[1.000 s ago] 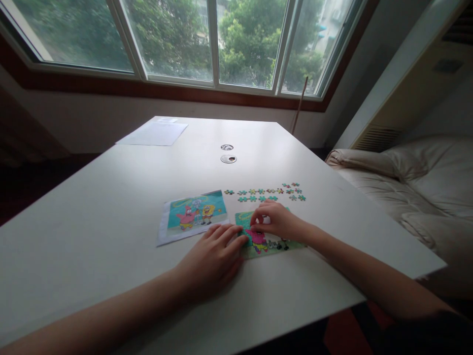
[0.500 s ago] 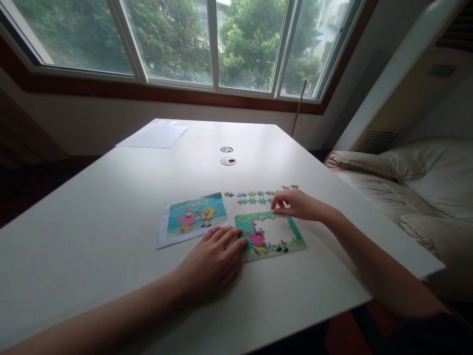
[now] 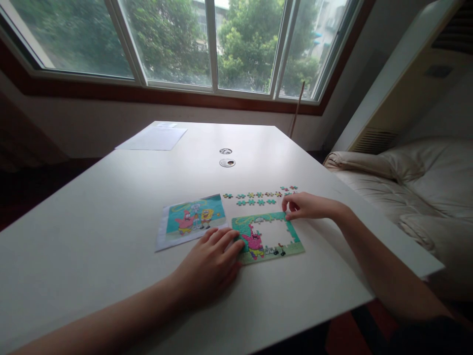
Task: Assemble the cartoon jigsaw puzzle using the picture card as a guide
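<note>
A partly assembled jigsaw puzzle point(image 3: 254, 241) lies on the white table, its border and a pink starfish figure joined around a gap in the middle and right. My left hand point(image 3: 214, 259) rests flat with fingers stretched out, its fingertips on the puzzle's left edge. At the top right corner of the puzzle, my right hand point(image 3: 301, 206) has thumb and fingers drawn together in a pinch; whatever is between them is too small to make out. Loose puzzle pieces point(image 3: 251, 202) lie in rows just beyond the puzzle, near my right fingers.
A printed cartoon picture point(image 3: 192, 222) lies left of the puzzle, close to my left hand. Farther off are a white sheet point(image 3: 151, 139) and two round inserts in the tabletop point(image 3: 199, 172). A pale sofa point(image 3: 391, 182) stands to the right, beneath a window wall's side.
My right hand has moved a little to the right along the puzzle's top edge, uncovering a loose piece in the lower row. My left hand stays on the puzzle.
</note>
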The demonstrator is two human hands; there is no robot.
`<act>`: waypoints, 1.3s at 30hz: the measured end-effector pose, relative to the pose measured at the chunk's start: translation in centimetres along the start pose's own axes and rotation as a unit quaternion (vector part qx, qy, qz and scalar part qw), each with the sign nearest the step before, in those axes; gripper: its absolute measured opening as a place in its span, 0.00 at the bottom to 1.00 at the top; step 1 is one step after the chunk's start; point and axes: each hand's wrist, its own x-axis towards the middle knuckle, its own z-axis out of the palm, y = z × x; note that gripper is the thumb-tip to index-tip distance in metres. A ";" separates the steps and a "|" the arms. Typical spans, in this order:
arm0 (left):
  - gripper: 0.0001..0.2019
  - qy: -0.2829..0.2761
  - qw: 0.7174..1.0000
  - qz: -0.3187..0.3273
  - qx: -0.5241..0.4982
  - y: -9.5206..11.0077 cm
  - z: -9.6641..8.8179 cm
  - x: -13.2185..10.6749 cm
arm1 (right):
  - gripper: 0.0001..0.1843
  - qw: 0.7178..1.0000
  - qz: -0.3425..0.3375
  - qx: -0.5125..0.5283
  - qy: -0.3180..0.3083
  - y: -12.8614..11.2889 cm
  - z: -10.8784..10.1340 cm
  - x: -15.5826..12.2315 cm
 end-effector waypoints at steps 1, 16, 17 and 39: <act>0.14 0.000 1.000 -0.001 0.003 0.0 0.0 0.0 | 0.10 1.000 0.000 0.003 -0.002 0.0 0.0 0.0; 0.16 0.019 0.999 0.003 0.036 0.1 0.0 -0.3 | 0.11 0.999 0.013 0.016 -0.033 -1.1 -0.1 0.0; 0.16 0.020 0.999 0.004 0.036 0.1 0.0 -0.3 | 0.11 0.999 0.014 0.015 -0.033 -1.1 -0.1 0.0; 0.18 0.009 1.000 0.005 0.015 -0.2 0.4 -0.2 | 0.12 0.999 0.015 0.025 -0.040 -0.6 0.0 0.1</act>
